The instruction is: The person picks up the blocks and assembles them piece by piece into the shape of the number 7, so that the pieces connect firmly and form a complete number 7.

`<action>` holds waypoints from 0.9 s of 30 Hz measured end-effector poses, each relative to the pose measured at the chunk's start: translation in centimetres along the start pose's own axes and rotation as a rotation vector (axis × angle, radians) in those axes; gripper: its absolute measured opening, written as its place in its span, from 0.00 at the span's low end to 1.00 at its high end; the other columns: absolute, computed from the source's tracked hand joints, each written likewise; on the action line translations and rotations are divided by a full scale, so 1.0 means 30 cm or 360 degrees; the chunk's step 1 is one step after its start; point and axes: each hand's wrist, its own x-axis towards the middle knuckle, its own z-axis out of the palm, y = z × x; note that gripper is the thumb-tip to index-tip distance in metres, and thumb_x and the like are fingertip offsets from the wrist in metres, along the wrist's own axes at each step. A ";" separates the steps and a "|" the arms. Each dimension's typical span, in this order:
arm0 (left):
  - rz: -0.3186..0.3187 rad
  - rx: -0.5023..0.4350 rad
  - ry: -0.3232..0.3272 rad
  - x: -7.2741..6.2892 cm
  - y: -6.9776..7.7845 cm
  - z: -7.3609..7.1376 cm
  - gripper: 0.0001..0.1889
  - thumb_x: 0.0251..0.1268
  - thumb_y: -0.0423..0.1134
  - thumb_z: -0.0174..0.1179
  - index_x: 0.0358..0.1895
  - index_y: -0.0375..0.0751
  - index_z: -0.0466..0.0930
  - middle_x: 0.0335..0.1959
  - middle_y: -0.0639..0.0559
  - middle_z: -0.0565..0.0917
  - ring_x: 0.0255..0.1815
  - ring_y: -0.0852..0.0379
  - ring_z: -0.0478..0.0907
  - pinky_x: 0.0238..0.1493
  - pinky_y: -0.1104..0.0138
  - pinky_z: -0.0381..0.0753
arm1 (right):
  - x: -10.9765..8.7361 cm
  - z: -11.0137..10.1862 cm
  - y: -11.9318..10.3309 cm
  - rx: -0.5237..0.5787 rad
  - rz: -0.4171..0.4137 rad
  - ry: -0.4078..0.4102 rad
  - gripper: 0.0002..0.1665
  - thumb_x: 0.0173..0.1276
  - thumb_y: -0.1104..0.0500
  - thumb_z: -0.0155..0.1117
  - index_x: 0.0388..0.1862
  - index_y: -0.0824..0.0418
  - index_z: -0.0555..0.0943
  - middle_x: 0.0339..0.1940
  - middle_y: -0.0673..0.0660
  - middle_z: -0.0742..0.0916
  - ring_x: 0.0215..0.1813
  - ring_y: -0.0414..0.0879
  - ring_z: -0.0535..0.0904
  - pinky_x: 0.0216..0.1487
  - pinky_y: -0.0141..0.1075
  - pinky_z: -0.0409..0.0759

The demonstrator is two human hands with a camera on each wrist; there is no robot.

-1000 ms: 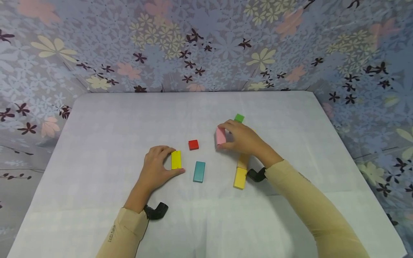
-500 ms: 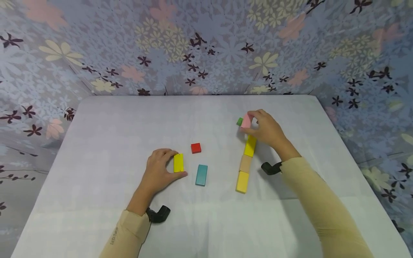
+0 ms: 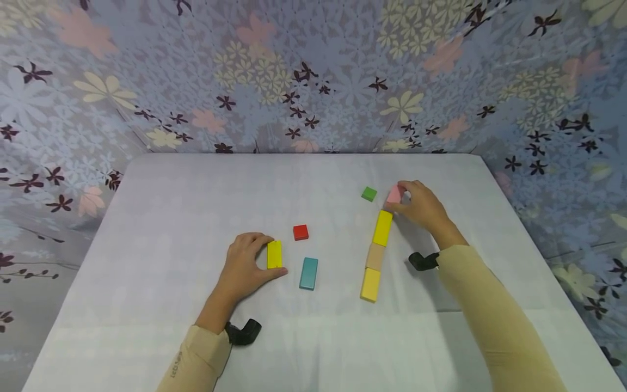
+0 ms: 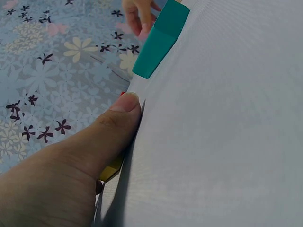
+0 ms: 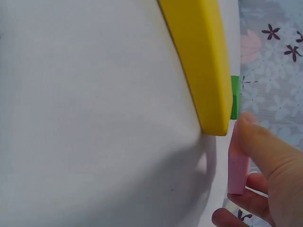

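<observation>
White covers the worktop point(image 3: 122, 283) from its left edge to its right, and we see floral cloth point(image 3: 313, 76) behind its far edge. At the left, a khaki sleeve point(image 3: 197, 356) comes in from the near side, with a black fitting point(image 3: 245, 333) by the wrist. We find the left hand point(image 3: 245, 267) closed, thumb and fingers at the two ends of the left yellow block point(image 3: 275, 255), which lies left of the worktop's middle. To its right sit a red block point(image 3: 301, 232), closer to the far edge, and a teal block point(image 3: 308, 274), closer to the near one. Next we spot a green block point(image 3: 369, 194) near the far edge. Then a row runs away from us, leaning right: near yellow block point(image 3: 370, 285), beige block point(image 3: 375, 257), far yellow block point(image 3: 382, 228), end to end. Just past its far end, toward the far right corner, we see a pink block point(image 3: 394, 194) pinched between thumb and fingers of the right hand point(image 3: 423, 209); whether it touches the worktop we cannot tell.
</observation>
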 end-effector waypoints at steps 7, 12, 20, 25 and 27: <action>-0.0002 0.0008 -0.0007 0.000 0.000 0.009 0.37 0.47 0.62 0.74 0.60 0.48 0.78 0.60 0.47 0.77 0.66 0.45 0.66 0.69 0.46 0.66 | 0.010 0.029 0.028 0.0029 0.0021 -0.0066 0.50 0.64 0.36 0.66 0.75 0.63 0.63 0.73 0.67 0.69 0.73 0.64 0.62 0.74 0.62 0.59; 0.0002 0.0010 0.0004 0.001 0.007 0.006 0.37 0.46 0.61 0.75 0.60 0.48 0.78 0.60 0.47 0.77 0.66 0.45 0.66 0.69 0.46 0.65 | 0.017 0.041 0.038 -0.0015 0.0011 -0.0065 0.48 0.65 0.35 0.65 0.75 0.61 0.64 0.73 0.66 0.70 0.73 0.65 0.61 0.74 0.63 0.59; -0.0001 0.0007 0.0018 -0.002 0.010 0.003 0.37 0.46 0.60 0.75 0.60 0.47 0.78 0.60 0.47 0.77 0.66 0.45 0.66 0.69 0.45 0.65 | 0.011 0.048 0.037 0.0001 0.0013 -0.0064 0.49 0.65 0.34 0.64 0.75 0.60 0.64 0.74 0.66 0.69 0.72 0.64 0.61 0.74 0.63 0.60; 0.0003 0.0020 0.0021 -0.004 0.009 0.004 0.37 0.46 0.60 0.75 0.60 0.47 0.78 0.60 0.47 0.77 0.66 0.45 0.66 0.69 0.45 0.64 | -0.001 0.048 0.042 0.0012 -0.0006 -0.0064 0.48 0.66 0.35 0.63 0.76 0.59 0.64 0.74 0.65 0.69 0.72 0.64 0.60 0.74 0.63 0.60; 0.0015 0.0024 0.0031 -0.004 0.009 0.005 0.37 0.46 0.60 0.75 0.59 0.47 0.78 0.60 0.47 0.77 0.66 0.45 0.66 0.69 0.45 0.64 | -0.004 0.046 0.046 0.0018 -0.0022 -0.0064 0.47 0.67 0.35 0.63 0.76 0.59 0.64 0.74 0.65 0.69 0.72 0.64 0.60 0.74 0.63 0.59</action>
